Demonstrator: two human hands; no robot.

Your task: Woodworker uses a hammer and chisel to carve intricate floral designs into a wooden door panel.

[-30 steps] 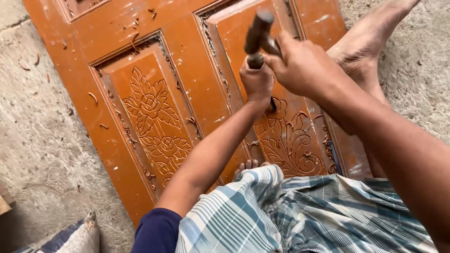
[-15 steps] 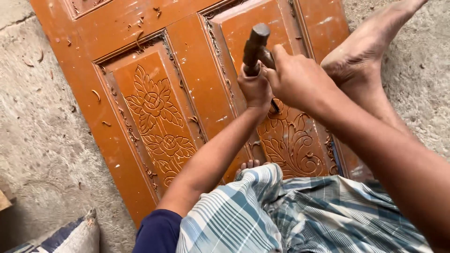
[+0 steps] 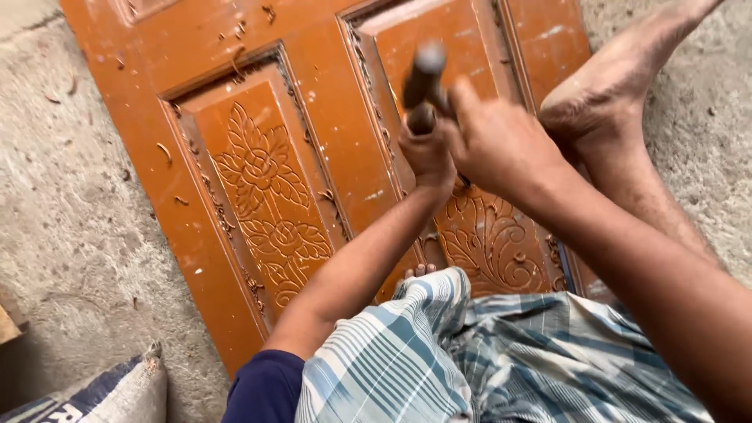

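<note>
An orange-brown wooden door (image 3: 196,141) lies flat on the concrete floor, with floral patterns carved into its sunken panels. My left hand (image 3: 427,153) is closed round a chisel (image 3: 421,119) whose top end shows above my fist; the blade is hidden. My right hand (image 3: 501,141) grips a hammer (image 3: 423,74), whose blurred dark head is right over the chisel's top. Both hands are above the right carved panel (image 3: 493,243). My bare foot (image 3: 611,90) rests on the door's right side.
Wood chips are scattered over the door and the floor (image 3: 70,211). A grey sack (image 3: 117,392) lies at the bottom left. My checked blue-and-white cloth (image 3: 486,352) covers my lap at the bottom.
The hammer has come down from its raised position onto the chisel's top. My left hand has stayed on the chisel over the right panel.
</note>
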